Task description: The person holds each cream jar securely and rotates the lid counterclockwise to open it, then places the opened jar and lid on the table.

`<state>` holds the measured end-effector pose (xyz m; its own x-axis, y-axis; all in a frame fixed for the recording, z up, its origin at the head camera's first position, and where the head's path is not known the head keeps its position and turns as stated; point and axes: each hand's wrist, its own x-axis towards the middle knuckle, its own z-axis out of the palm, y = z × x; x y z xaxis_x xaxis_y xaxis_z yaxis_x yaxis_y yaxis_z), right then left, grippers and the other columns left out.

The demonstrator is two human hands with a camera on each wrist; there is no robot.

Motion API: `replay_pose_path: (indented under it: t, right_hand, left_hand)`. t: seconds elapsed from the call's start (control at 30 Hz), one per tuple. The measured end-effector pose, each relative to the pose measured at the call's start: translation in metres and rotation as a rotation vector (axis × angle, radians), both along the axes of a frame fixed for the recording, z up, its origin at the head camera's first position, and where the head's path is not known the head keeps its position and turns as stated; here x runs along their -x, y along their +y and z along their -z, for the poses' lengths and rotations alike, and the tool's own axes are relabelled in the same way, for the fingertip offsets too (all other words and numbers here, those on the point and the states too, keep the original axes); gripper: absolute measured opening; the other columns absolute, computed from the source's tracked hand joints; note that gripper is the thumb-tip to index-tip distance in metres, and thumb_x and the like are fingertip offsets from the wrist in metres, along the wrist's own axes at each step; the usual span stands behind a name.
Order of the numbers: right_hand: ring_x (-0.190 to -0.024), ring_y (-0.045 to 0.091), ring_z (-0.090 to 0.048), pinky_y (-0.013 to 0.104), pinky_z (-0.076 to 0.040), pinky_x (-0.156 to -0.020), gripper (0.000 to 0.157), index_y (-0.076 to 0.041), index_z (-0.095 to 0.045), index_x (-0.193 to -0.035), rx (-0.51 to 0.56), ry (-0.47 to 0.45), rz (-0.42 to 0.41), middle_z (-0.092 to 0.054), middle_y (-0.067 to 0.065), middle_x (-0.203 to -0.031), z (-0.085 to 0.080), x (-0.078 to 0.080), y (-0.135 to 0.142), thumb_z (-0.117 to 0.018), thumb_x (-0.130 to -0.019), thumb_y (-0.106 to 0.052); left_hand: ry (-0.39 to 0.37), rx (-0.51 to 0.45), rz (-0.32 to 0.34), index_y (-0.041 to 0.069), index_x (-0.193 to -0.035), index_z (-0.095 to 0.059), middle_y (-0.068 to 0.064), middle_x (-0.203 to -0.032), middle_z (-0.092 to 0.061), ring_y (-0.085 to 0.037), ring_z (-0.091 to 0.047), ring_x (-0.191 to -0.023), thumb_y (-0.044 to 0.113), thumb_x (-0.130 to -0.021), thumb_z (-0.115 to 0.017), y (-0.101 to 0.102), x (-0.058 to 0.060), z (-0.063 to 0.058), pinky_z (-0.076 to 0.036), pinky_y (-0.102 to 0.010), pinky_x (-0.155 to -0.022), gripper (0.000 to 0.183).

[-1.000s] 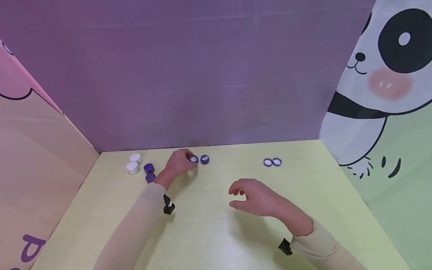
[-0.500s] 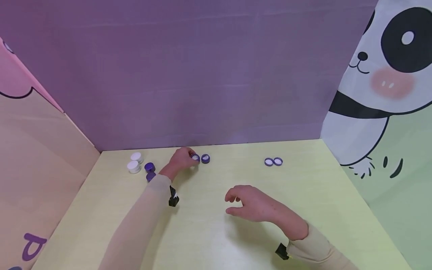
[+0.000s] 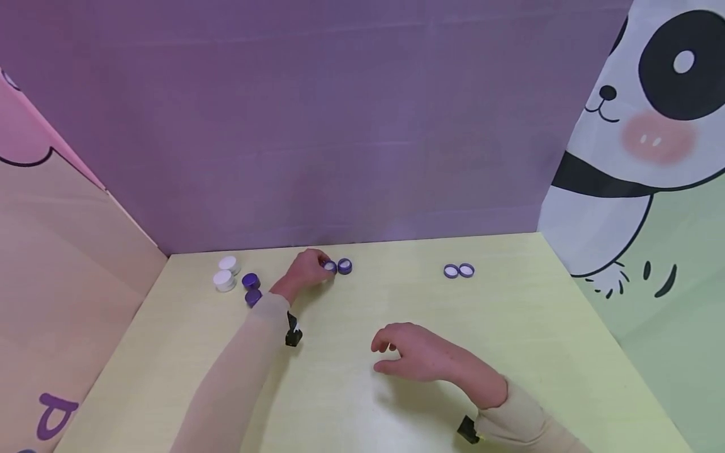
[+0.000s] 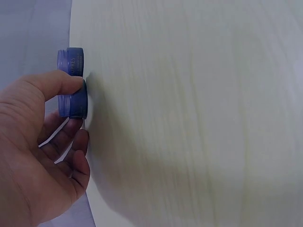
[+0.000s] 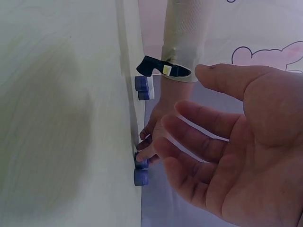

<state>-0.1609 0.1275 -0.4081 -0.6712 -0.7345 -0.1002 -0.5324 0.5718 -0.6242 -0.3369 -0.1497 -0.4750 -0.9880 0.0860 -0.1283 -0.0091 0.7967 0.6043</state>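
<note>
Far: purple wall [image 3: 362, 126], faint creases. Right: pale green panel [image 3: 674, 352], big black-and-white panda print [image 3: 617, 170], pink cheek [image 3: 659, 138]. Left: peach panel [image 3: 56, 264], black-outlined pink shape [image 3: 22, 132] far, purple lettering [image 3: 59, 401] near. Pale yellow wood-grain table [image 3: 555, 327] between. Soft light, mild glare near middle of tabletop, blurry shadows.

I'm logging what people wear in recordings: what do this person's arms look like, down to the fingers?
The left sleeve and right sleeve are both long and beige. Near each wrist is a small black device: the left device, with a pale patch, and the right device. The fingers show no gloves or rings.
</note>
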Motion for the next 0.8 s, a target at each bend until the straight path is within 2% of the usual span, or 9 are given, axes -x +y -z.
replay_pose_path:
  t: [0.17, 0.43, 0.8]
  right_hand:
    - [-0.100, 0.021, -0.059, 0.032, -0.047, -0.085, 0.024, -0.011, -0.066, -0.110, -0.021, -0.021, 0.000, -0.064, -0.002, -0.106, 0.003, 0.000, -0.002, -0.067, -0.092, -0.027]
    - [-0.100, 0.021, -0.060, 0.031, -0.047, -0.086, 0.024, -0.011, -0.066, -0.111, -0.032, -0.024, -0.018, -0.064, -0.002, -0.107, 0.007, 0.002, -0.004, -0.067, -0.092, -0.027]
    - [-0.102, 0.021, -0.059, 0.034, -0.047, -0.087, 0.025, -0.009, -0.065, -0.112, -0.027, -0.036, -0.007, -0.064, 0.000, -0.108, 0.009, 0.003, 0.001, -0.066, -0.093, -0.026]
  left_hand:
    - [0.005, -0.003, 0.024, -0.002, -0.117, -0.064, -0.014, -0.106, -0.064, -0.027, -0.058, -0.092, 0.014, -0.080, -0.074, 0.000, 0.000, -0.001, -0.048, -0.038, -0.086, 0.041]
    - [-0.024, -0.010, 0.019, -0.002, -0.132, -0.051, -0.020, -0.122, -0.058, -0.031, -0.056, -0.109, 0.017, -0.080, -0.075, -0.007, -0.008, -0.008, -0.044, -0.043, -0.096, 0.060]
    - [0.084, -0.008, 0.088, -0.005, -0.128, -0.054, -0.025, -0.123, -0.057, -0.037, -0.055, -0.110, 0.018, -0.088, -0.069, -0.046, -0.035, -0.042, -0.045, -0.046, -0.093, 0.049]
